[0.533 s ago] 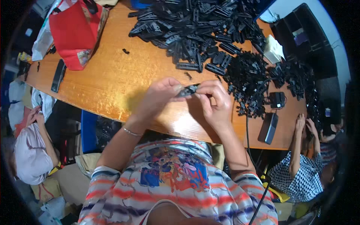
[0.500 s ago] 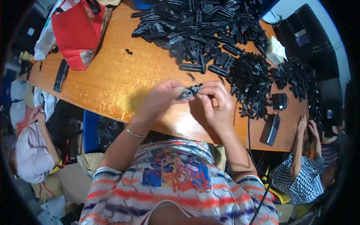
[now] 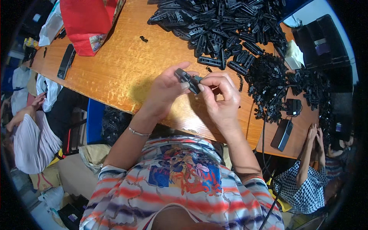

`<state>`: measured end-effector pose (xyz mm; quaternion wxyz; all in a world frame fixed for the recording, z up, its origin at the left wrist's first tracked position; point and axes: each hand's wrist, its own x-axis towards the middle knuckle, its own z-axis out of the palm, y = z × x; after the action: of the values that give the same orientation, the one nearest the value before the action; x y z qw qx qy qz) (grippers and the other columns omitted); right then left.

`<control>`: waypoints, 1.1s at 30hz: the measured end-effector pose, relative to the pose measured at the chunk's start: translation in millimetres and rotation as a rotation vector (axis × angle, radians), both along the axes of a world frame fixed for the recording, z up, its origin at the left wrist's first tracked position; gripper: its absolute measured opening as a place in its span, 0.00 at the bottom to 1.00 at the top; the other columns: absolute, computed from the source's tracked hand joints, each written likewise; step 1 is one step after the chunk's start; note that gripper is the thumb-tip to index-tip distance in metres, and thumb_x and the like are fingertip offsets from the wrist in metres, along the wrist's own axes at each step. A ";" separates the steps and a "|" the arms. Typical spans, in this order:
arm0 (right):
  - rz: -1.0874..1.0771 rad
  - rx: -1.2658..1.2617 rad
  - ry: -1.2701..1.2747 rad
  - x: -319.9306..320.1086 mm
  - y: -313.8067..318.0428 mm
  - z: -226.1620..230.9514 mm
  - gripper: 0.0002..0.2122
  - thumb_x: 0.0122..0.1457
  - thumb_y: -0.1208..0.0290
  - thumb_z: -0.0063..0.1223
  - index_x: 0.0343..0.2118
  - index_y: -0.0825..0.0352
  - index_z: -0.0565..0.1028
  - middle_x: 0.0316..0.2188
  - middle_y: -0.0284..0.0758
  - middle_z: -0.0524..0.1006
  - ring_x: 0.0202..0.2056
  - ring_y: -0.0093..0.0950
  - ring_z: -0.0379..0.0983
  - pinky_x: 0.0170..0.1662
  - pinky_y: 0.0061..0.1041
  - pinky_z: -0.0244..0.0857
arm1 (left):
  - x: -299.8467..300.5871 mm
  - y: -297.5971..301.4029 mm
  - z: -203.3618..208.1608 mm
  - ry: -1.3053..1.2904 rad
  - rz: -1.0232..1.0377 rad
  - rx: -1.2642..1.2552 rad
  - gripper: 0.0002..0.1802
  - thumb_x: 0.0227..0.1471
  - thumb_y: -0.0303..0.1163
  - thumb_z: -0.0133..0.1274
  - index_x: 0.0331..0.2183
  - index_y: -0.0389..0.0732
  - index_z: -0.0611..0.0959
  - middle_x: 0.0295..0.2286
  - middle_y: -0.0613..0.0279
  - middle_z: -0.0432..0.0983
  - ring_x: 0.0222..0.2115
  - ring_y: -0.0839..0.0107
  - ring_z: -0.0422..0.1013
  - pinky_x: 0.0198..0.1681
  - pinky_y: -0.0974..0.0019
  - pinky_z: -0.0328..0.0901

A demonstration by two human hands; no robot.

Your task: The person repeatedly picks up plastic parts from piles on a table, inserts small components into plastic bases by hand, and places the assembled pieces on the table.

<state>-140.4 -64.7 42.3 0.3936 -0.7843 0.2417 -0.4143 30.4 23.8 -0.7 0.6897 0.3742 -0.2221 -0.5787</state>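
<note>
An elongated black plastic part [image 3: 187, 79] is tilted between my hands, above the near edge of the wooden table. My left hand [image 3: 165, 94] grips it along one side, thumb across it and fingers behind. At its right end the thumb and index finger of my right hand [image 3: 223, 94] are pinched together, by a small dark piece partly hidden under the fingertips. Whether that piece is joined to the part, I cannot tell. Just beyond my right hand lie small black clip-like pieces [image 3: 240, 82] on the wood.
A heap of long black plastic parts [image 3: 214, 27] covers the far side, with a pile of small black pieces [image 3: 268, 82] at right. A cable runs past a black box [image 3: 281, 135]. A red bag [image 3: 82, 23] stands far left. People sit on both sides.
The plastic part has turned in my hands, and its left end now points up and away. My left fingers have opened further around it. The whole view has shifted slightly.
</note>
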 end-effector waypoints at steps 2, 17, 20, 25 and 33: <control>-0.002 0.029 0.007 5.3 5.3 1.7 0.06 0.59 0.87 0.64 0.37 0.71 0.81 0.39 0.39 0.80 0.34 0.25 0.79 0.34 0.23 0.74 | 1.2 0.8 0.1 -0.014 0.006 -0.012 0.38 0.61 0.22 0.63 0.67 0.30 0.66 0.54 0.48 0.79 0.54 0.64 0.77 0.59 0.60 0.73; -0.021 0.131 0.081 1.8 19.2 -16.8 0.08 0.55 0.85 0.69 0.35 0.68 0.80 0.34 0.38 0.78 0.29 0.27 0.78 0.31 0.26 0.72 | -15.7 15.8 5.7 -0.293 0.075 -0.115 0.29 0.63 0.14 0.56 0.63 0.36 0.72 0.53 0.51 0.81 0.53 0.68 0.78 0.60 0.62 0.71; -0.070 0.017 0.130 2.8 16.8 -49.9 0.14 0.49 0.83 0.74 0.32 0.66 0.76 0.30 0.36 0.77 0.27 0.30 0.76 0.30 0.30 0.71 | -25.5 23.2 12.0 -0.464 0.095 -0.056 0.27 0.64 0.14 0.55 0.63 0.38 0.74 0.51 0.54 0.83 0.49 0.70 0.79 0.57 0.65 0.73; -0.006 0.357 0.076 5.0 28.1 -67.6 0.13 0.49 0.77 0.77 0.31 0.65 0.77 0.29 0.39 0.78 0.28 0.36 0.78 0.33 0.34 0.72 | -21.7 26.1 2.5 -0.460 0.117 -0.047 0.24 0.66 0.13 0.51 0.61 0.34 0.77 0.47 0.54 0.84 0.47 0.72 0.80 0.54 0.68 0.74; 0.088 -0.035 0.400 -60.7 13.4 -27.3 0.06 0.58 0.73 0.71 0.35 0.67 0.84 0.35 0.39 0.84 0.33 0.35 0.82 0.37 0.34 0.76 | 67.8 112.5 13.0 -0.668 -0.137 0.247 0.21 0.65 0.22 0.56 0.59 0.34 0.79 0.42 0.58 0.83 0.47 0.69 0.78 0.57 0.63 0.70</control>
<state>-201.0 -51.3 15.0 0.3419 -0.8674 0.2733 -0.2366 98.2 136.3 12.3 0.4884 0.6075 -0.3881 -0.4918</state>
